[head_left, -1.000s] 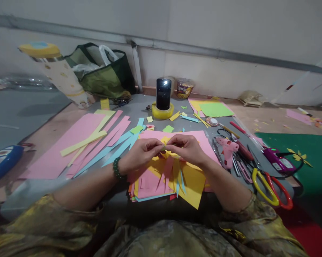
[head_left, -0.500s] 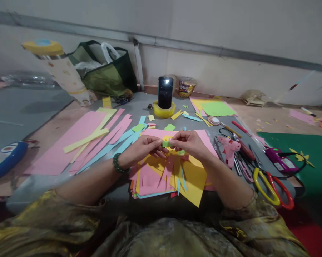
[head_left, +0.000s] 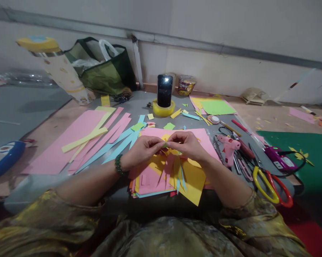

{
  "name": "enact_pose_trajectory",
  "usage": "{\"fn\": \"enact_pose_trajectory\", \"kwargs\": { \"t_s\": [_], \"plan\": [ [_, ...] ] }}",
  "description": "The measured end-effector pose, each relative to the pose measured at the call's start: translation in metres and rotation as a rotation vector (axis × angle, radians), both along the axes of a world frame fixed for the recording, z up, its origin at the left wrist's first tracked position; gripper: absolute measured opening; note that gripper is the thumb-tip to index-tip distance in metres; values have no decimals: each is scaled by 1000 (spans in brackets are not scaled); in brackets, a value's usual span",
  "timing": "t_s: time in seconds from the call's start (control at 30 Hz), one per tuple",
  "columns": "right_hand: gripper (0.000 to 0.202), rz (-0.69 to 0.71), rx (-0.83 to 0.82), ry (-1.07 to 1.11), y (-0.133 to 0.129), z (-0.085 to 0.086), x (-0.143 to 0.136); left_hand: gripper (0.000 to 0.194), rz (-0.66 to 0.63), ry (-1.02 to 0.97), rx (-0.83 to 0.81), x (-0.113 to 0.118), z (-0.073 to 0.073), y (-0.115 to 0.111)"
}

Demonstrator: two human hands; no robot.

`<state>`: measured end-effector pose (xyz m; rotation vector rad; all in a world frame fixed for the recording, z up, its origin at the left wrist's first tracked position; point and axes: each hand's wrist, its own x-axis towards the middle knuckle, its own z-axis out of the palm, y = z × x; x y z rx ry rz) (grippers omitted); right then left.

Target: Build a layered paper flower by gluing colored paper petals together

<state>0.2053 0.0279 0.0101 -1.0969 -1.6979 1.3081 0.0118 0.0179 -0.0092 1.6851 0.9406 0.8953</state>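
A small green paper piece (head_left: pixel 165 145) is pinched between the fingertips of both hands, mostly covered by them. My left hand (head_left: pixel 147 147), with a dark green bead bracelet at the wrist, grips it from the left. From the right, my right hand (head_left: pixel 185 143) pinches it between thumb and index finger. Below the hands lies a stack of pink sheets (head_left: pixel 150 182) with a yellow sheet (head_left: pixel 194 182) on top, turned at an angle. Pink and blue pointed strips lie over the stack.
Pink sheets (head_left: pixel 56 146) and blue strips (head_left: pixel 120 146) lie left. At the right are a pink glue gun (head_left: pixel 229 147), scissors (head_left: pixel 265 185) and a purple device (head_left: pixel 281 159). A phone (head_left: pixel 164 91) stands behind on a yellow tape roll (head_left: pixel 163 109).
Both hands' fingertips have come closer together, and less of the green piece shows between them. The view has shifted slightly.
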Motion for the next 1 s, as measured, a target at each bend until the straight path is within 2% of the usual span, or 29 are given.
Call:
{"fn": "enact_pose_trajectory", "kwargs": {
  "t_s": [0.13,0.3,0.57,0.77,1.0],
  "plan": [
    [19,13,9,10,-1,1,0,31,19,26,99,1,-1,-3],
    [17,32,-1,-23,1,5,5,35,-14,-27,-24,0,2,-2],
    [19,-17,-136,19,10,9,20,39,0,-112,-202,-6,9,4],
    [21,-27,-164,61,9,9,17,40,-14,-132,-239,-5,13,3],
    [33,-20,-91,37,7,6,12,37,-19,-116,-204,-7,11,3]
  ]
}}
